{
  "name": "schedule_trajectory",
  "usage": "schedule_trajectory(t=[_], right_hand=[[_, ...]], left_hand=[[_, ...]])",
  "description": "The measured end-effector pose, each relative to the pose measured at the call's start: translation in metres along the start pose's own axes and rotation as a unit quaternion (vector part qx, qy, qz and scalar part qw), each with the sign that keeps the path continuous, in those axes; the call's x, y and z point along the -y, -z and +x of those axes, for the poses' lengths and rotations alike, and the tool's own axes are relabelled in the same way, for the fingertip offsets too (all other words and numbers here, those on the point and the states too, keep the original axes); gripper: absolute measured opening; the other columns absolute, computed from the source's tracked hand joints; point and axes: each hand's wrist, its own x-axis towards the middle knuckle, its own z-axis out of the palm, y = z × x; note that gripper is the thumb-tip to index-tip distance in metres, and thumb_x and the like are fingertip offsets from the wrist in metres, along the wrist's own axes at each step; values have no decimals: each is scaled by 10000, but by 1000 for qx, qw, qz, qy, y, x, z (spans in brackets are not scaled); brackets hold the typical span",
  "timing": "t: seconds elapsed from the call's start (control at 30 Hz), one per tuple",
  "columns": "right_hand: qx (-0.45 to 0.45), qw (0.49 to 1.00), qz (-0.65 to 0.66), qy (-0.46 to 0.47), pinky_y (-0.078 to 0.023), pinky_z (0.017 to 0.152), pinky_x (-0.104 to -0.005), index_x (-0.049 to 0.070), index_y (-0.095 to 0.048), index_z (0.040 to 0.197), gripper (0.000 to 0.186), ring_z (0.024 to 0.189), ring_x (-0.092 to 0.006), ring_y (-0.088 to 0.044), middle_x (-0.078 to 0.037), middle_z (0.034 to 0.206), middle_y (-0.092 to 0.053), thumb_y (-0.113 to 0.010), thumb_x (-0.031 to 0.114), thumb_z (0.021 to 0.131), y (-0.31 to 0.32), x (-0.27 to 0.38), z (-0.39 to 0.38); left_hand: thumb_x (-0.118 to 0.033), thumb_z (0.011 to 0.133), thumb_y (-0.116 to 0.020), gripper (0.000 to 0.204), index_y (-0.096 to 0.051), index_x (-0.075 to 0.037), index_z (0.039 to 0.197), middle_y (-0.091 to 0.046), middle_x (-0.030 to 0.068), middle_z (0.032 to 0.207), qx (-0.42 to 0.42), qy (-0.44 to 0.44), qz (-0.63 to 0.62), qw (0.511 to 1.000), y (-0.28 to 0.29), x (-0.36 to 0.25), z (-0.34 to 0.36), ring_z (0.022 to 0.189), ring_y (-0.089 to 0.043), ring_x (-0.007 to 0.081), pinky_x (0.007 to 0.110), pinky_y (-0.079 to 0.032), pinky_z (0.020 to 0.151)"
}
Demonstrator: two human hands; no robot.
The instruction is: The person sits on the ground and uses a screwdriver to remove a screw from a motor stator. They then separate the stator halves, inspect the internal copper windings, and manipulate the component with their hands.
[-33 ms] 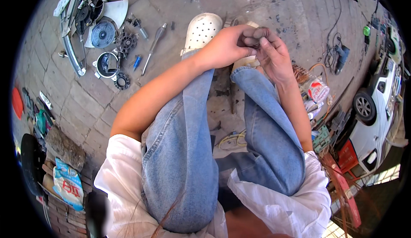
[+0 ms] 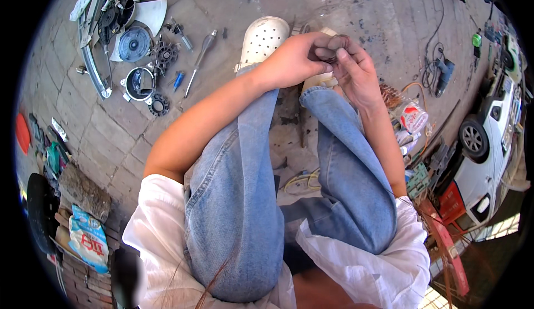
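Note:
Beyond my knees, my left hand (image 2: 300,58) and my right hand (image 2: 357,74) meet fingertip to fingertip. Both are closed, with fingers curled in and thumbs pressed toward them. Dark grime covers the fingers. Whatever they pinch, if anything, is too small or too well hidden to make out. Below the hands are my pale perforated clog (image 2: 266,38) and the other foot, partly covered by them. On the paving to the left lie a screwdriver (image 2: 200,63) with a clear handle, a small blue-handled tool (image 2: 178,80) and a round motor housing (image 2: 139,84).
Farther left are a dark round disc (image 2: 134,44), a toothed ring (image 2: 159,105) and a curved metal rail (image 2: 93,70). A stone block (image 2: 83,192) and a detergent bag (image 2: 89,239) sit lower left. On the right are a corded power tool (image 2: 444,76), a plastic bag (image 2: 413,117) and a white car (image 2: 489,148).

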Motion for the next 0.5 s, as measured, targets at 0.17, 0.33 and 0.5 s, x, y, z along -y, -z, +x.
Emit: schedule_trajectory(t=[0.17, 0.33, 0.5], right_hand=[[-24, 994, -107, 11, -494, 896, -309, -36, -578, 1150, 234, 1054, -217, -629, -120, 1138, -639, -494, 119, 996, -4, -2, 1], [-33, 973, -229, 0, -502, 888, -291, -47, -589, 1156, 246, 1045, -201, -635, -109, 1121, -652, -509, 114, 988, -12, -1, 9], [-54, 989, -121, -69, -500, 893, -287, -53, -584, 1162, 248, 1033, -173, -627, -107, 1099, -660, -529, 103, 976, -14, -2, 10]], left_hand=[[11, 816, -678, 487, -528, -3, 1279, -628, 56, 1116, 25, 59, -121, 991, 3, -5, -5, 1038, -595, 112, 268, -492, 903], [-30, 854, -669, 482, -508, 16, 1306, -624, 74, 1145, -11, 59, -178, 982, -1, -7, -8, 1058, -597, 122, 269, -490, 928], [-25, 872, -657, 375, -557, 66, 1222, -663, 119, 1113, -43, 83, -204, 974, -3, 5, -6, 1039, -634, 169, 290, -512, 918]])
